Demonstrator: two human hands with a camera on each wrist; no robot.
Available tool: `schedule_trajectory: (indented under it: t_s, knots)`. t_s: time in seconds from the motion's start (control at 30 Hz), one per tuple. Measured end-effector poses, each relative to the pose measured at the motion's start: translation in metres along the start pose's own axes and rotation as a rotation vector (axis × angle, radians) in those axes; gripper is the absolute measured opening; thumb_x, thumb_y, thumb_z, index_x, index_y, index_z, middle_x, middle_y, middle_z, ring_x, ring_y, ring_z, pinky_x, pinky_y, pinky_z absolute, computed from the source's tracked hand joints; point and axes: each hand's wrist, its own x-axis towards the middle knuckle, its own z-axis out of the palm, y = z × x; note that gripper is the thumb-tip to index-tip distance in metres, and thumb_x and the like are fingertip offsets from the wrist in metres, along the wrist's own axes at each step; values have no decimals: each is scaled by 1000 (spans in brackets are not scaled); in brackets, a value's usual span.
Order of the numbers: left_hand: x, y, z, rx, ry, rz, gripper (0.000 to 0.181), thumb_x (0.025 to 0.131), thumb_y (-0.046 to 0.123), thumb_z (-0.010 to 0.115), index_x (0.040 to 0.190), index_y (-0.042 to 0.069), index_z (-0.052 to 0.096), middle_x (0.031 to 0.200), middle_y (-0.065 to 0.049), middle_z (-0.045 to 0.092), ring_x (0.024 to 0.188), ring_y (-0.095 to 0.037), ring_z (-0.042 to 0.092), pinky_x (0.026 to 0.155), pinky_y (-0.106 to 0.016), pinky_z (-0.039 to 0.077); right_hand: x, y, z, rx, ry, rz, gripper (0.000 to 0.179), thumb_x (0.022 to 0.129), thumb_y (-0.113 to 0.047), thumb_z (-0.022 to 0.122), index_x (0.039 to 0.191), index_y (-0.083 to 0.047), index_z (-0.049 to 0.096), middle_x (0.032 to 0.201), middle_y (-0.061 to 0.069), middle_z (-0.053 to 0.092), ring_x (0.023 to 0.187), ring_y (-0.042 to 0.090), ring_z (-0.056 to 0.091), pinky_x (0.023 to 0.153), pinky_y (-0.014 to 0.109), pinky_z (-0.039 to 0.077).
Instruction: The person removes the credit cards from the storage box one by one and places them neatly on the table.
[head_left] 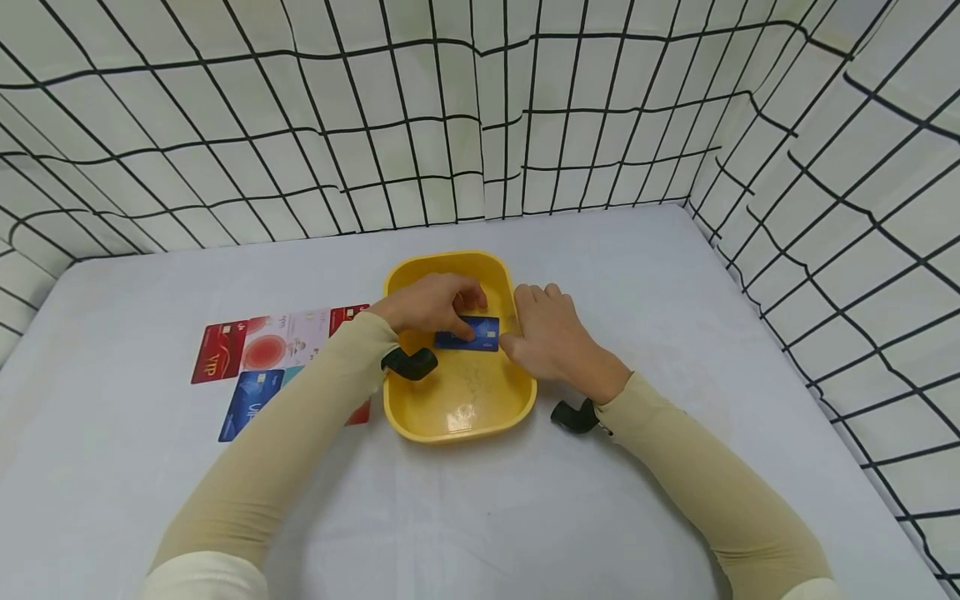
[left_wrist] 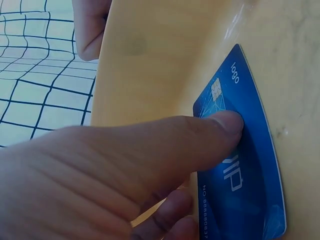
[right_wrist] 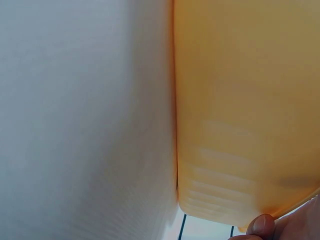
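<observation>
A blue VIP card point(head_left: 483, 335), with a chip and a logo, is inside the yellow plastic tray point(head_left: 461, 423). My left hand point(head_left: 431, 302) reaches in over the tray's left side and holds this card. The thumb point(left_wrist: 227, 125) lies across its printed face, and the curled fingers point(left_wrist: 175, 210) are at its far long edge, their tips partly hidden. On the opposite side, my right hand point(head_left: 551, 342) grips the tray's right rim. In the right wrist view, its fingertip point(right_wrist: 261, 225) shows at the rim beside the tray's outer wall.
Left of the tray, red VIP cards point(head_left: 219, 352), a pinkish card point(head_left: 288, 337) and another blue card point(head_left: 251, 402) lie on the white table point(head_left: 480, 517), partly covered by the left sleeve. A black wire grid point(head_left: 480, 125) encloses the back and sides.
</observation>
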Motion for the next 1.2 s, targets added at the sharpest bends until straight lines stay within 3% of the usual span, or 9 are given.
schedule_trajectory:
  t_s: [0.33, 0.57, 0.97, 1.2]
  knots:
    - [-1, 2, -1, 35, -55, 31, 43, 91, 19, 80, 130, 8, 66, 127, -10, 71, 115, -27, 63, 111, -42, 52, 0, 1, 1, 7, 10, -12, 25, 91, -33, 51, 101, -10, 46, 89, 8, 46, 89, 29, 38, 77, 37, 25]
    - [-2, 2, -2, 74, -87, 69, 51, 87, 22, 83, 131, 6, 65, 130, -12, 70, 118, -28, 63, 112, -43, 51, -1, 1, 1, 8, 20, -15, 24, 90, -32, 51, 99, -10, 46, 88, 8, 46, 88, 29, 38, 77, 37, 25]
    - [-4, 7, -2, 89, -117, -6, 51, 89, 22, 81, 134, 9, 59, 140, -17, 64, 130, -31, 60, 116, -45, 47, -1, -1, 0, 11, 15, -16, 26, 91, -33, 51, 101, -9, 46, 89, 8, 46, 89, 29, 38, 77, 38, 25]
    - [-5, 10, -2, 121, -121, -26, 54, 89, 24, 82, 134, 9, 57, 141, -17, 63, 129, -30, 59, 116, -44, 48, -1, -2, 0, 4, 18, -17, 27, 91, -33, 52, 102, -9, 47, 90, 8, 48, 89, 29, 39, 77, 37, 26]
